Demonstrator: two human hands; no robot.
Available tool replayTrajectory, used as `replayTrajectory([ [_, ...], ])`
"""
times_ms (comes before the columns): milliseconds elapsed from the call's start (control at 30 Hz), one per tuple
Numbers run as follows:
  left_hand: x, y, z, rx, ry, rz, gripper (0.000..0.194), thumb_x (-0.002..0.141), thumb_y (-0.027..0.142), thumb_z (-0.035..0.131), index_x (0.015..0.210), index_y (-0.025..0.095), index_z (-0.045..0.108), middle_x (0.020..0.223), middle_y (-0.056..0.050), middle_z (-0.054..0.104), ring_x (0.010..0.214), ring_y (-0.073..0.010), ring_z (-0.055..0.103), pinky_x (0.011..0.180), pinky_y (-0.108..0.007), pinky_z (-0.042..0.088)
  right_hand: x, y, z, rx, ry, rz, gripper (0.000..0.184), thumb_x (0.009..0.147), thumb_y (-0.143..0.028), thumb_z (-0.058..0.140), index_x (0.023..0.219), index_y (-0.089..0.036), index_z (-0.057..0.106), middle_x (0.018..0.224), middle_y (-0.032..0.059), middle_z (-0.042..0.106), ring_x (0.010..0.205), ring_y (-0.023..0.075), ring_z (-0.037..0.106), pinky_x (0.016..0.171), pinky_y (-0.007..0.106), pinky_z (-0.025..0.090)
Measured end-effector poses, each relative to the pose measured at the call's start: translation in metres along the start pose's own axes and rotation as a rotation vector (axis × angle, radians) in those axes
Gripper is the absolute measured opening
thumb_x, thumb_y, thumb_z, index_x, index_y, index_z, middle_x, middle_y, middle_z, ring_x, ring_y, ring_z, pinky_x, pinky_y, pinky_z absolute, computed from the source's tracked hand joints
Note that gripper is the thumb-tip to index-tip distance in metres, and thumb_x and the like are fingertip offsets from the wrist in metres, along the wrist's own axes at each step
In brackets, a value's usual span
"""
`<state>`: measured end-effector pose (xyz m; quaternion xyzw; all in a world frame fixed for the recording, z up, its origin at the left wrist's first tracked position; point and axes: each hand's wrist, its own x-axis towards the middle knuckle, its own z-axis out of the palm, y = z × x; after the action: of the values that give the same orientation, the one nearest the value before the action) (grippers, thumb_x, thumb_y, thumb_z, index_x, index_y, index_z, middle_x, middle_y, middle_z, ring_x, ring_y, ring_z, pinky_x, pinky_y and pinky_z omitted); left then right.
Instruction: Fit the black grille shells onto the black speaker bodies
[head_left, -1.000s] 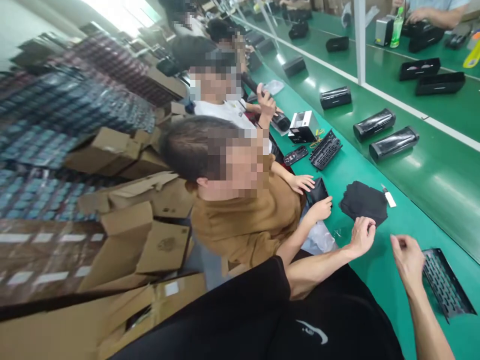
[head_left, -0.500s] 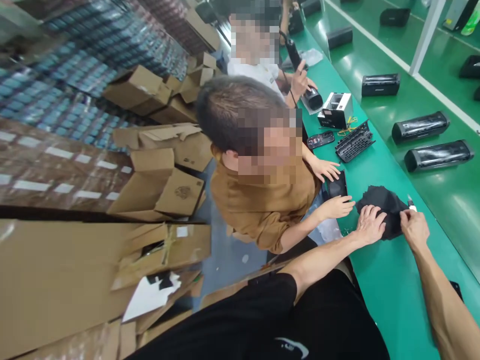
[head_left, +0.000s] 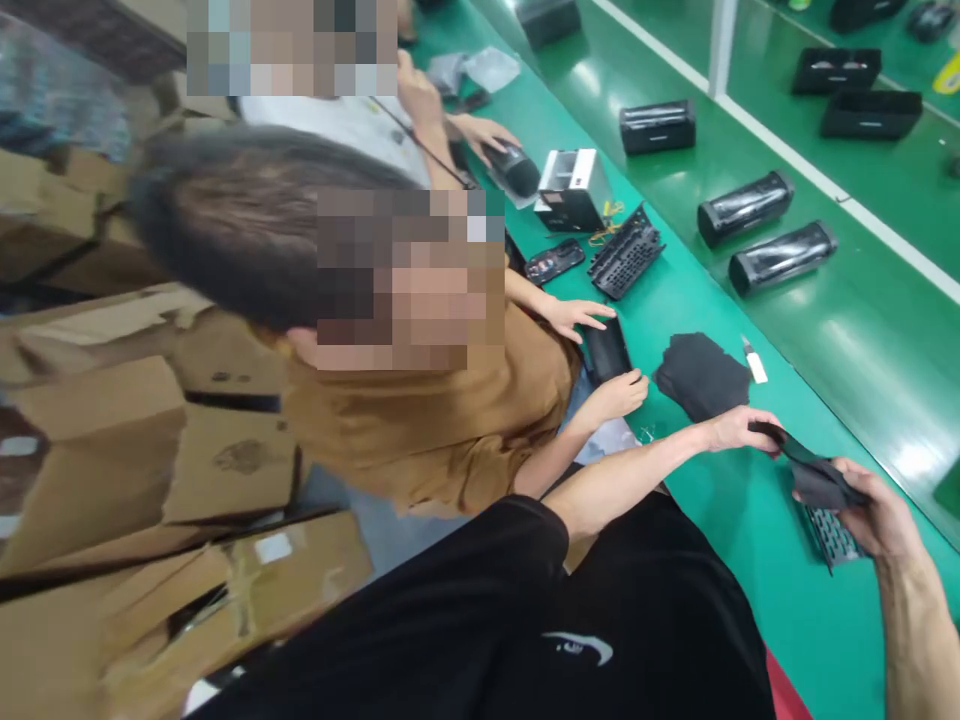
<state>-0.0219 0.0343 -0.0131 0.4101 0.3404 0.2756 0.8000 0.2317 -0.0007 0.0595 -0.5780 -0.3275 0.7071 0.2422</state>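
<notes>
A black fabric piece (head_left: 806,472) hangs bent between my hands above the green table. My left hand (head_left: 739,428) pinches its left end, and my right hand (head_left: 885,510) grips the other end. Under the piece, near my right hand, lies a black perforated plastic housing (head_left: 829,535), partly covered by the hand and the fabric. Just beyond my left hand rests a pile of similar black pieces (head_left: 701,375). A small white-handled knife (head_left: 754,362) lies on the table to the right of that pile.
To the left a co-worker in a brown shirt (head_left: 420,420) has both hands on a black part (head_left: 606,350). Another perforated housing (head_left: 626,255) and a white-and-black box (head_left: 574,190) stand farther up the green table (head_left: 795,620). Cardboard boxes (head_left: 225,460) crowd the left side.
Both hands have left the pile of black pieces and moved toward the near right, carrying one piece. The view has shifted, and the perforated housing now shows beneath my right hand.
</notes>
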Motion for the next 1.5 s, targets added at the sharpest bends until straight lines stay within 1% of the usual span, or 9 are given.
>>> replayTrajectory([
  [133,0.011,-0.011,0.018,-0.224,-0.261,-0.289,0.068,0.058,0.041,0.102,0.114,0.021,0.069,0.090,-0.001,0.075,0.072,-0.0155,0.072,0.075,-0.034,0.061,-0.044,0.055,-0.007,0.303,0.236,0.083,0.050,0.057,-0.057,0.092,0.081,-0.022,0.064,0.076,0.0045,0.069,0.067,0.0247,0.067,0.065,0.046,0.063],
  [267,0.029,-0.023,0.038,-0.164,-0.298,-0.424,0.066,0.068,0.066,0.090,0.112,0.021,0.070,0.100,-0.004,0.076,0.073,-0.0148,0.070,0.069,-0.030,0.057,-0.077,0.096,-0.005,0.398,0.313,0.104,0.051,0.061,-0.057,0.095,0.078,-0.022,0.062,0.064,-0.0022,0.061,0.049,0.0152,0.054,0.060,0.042,0.063],
  [567,0.067,-0.032,0.070,1.015,-0.106,-0.122,0.023,0.097,0.041,0.064,0.092,0.021,0.074,0.087,-0.002,0.074,0.089,-0.0219,0.068,0.086,-0.032,0.052,-0.067,0.146,-0.026,0.320,0.669,0.142,0.066,0.055,-0.076,0.090,0.076,-0.024,0.055,0.056,-0.0059,0.052,0.045,0.0102,0.039,0.058,0.037,0.057],
  [667,0.070,-0.037,0.078,1.115,-0.066,-0.137,0.021,0.099,0.038,0.061,0.105,0.023,0.073,0.107,-0.008,0.074,0.106,-0.0291,0.068,0.099,-0.041,0.052,-0.058,0.157,-0.033,0.145,0.857,0.194,0.064,0.065,-0.084,0.075,0.079,-0.024,0.058,0.062,-0.0003,0.058,0.053,0.0178,0.051,0.063,0.040,0.055],
  [800,0.066,-0.043,0.079,1.196,0.060,-0.121,0.039,0.098,0.041,0.065,0.133,0.024,0.064,0.131,-0.013,0.065,0.126,-0.0337,0.058,0.108,-0.049,0.051,-0.061,0.162,-0.034,-0.136,1.093,0.260,0.067,0.070,-0.084,0.069,0.097,-0.022,0.062,0.077,0.0060,0.061,0.081,0.0307,0.060,0.093,0.057,0.051],
  [967,0.071,-0.043,0.071,1.222,0.079,-0.075,0.036,0.098,0.036,0.064,0.133,0.025,0.067,0.129,-0.012,0.060,0.126,-0.0308,0.054,0.106,-0.045,0.053,-0.053,0.156,-0.030,-0.272,1.068,0.135,0.073,0.058,-0.077,0.072,0.107,-0.023,0.066,0.089,0.0080,0.058,0.119,0.0400,0.052,0.113,0.059,0.038],
  [1133,0.075,-0.030,0.059,0.953,0.017,-0.096,0.019,0.096,0.037,0.068,0.105,0.021,0.072,0.115,-0.007,0.067,0.114,-0.0237,0.060,0.107,-0.038,0.050,-0.050,0.140,-0.036,-0.063,0.954,0.098,0.062,0.054,-0.073,0.075,0.089,-0.023,0.065,0.083,0.0059,0.061,0.092,0.0325,0.061,0.099,0.059,0.049],
  [1300,0.050,0.004,0.055,0.207,-0.064,-0.300,0.052,0.080,0.056,0.084,0.108,0.019,0.061,0.087,0.001,0.066,0.076,-0.0139,0.063,0.073,-0.027,0.052,-0.076,0.104,-0.029,0.235,0.799,0.025,0.070,0.053,-0.073,0.088,0.095,-0.024,0.060,0.078,0.0002,0.064,0.065,0.0186,0.059,0.059,0.034,0.052],
  [1500,0.011,0.040,0.062,-0.156,-0.035,-0.317,0.064,0.068,0.049,0.096,0.115,0.021,0.062,0.094,0.000,0.068,0.073,-0.0105,0.065,0.068,-0.024,0.052,-0.107,0.069,-0.004,0.478,0.822,-0.054,0.064,0.048,-0.049,0.104,0.089,-0.024,0.062,0.071,-0.0049,0.062,0.058,0.0109,0.056,0.054,0.022,0.048],
])
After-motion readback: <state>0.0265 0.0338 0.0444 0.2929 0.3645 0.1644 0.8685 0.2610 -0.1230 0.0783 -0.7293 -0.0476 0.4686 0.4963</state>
